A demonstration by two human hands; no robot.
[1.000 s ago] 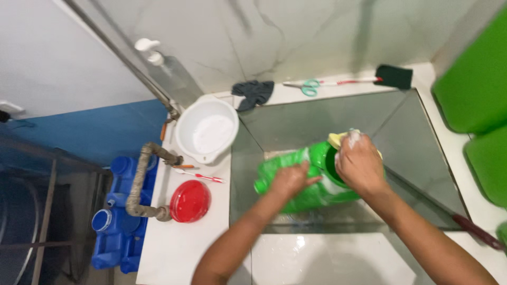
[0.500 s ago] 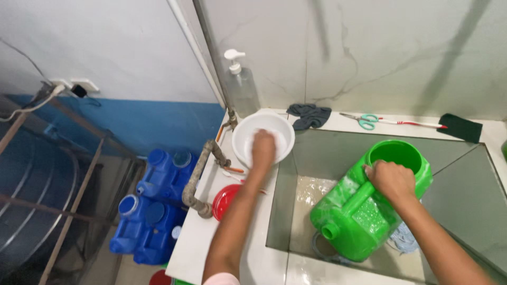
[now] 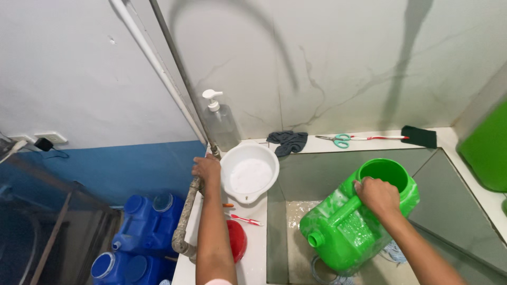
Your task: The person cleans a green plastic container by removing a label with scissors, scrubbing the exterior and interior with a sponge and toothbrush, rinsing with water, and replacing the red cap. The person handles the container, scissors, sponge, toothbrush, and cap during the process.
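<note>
Green jug (image 3: 351, 227) — right hand (image 3: 376, 196) gripping.

Left hand (image 3: 207, 170) covers pipe (image 3: 186, 216) where it grips; fitting beneath unseen, fingertips hidden behind pipe. Left forearm hides part of red round object (image 3: 237, 240); kind unclear. Right hand (image 3: 377, 196) wraps handle of green jug (image 3: 355, 221); palm side hidden. Jug base cut by bottom edge, hides sink (image 3: 449, 211) floor; bluish thing (image 3: 393, 252) beside it unidentifiable. Blue containers (image 3: 142, 232) cut off at bottom. Green object (image 3: 488, 150) cut by right edge. Small item beside white bowl (image 3: 248, 177) too small to tell
</note>
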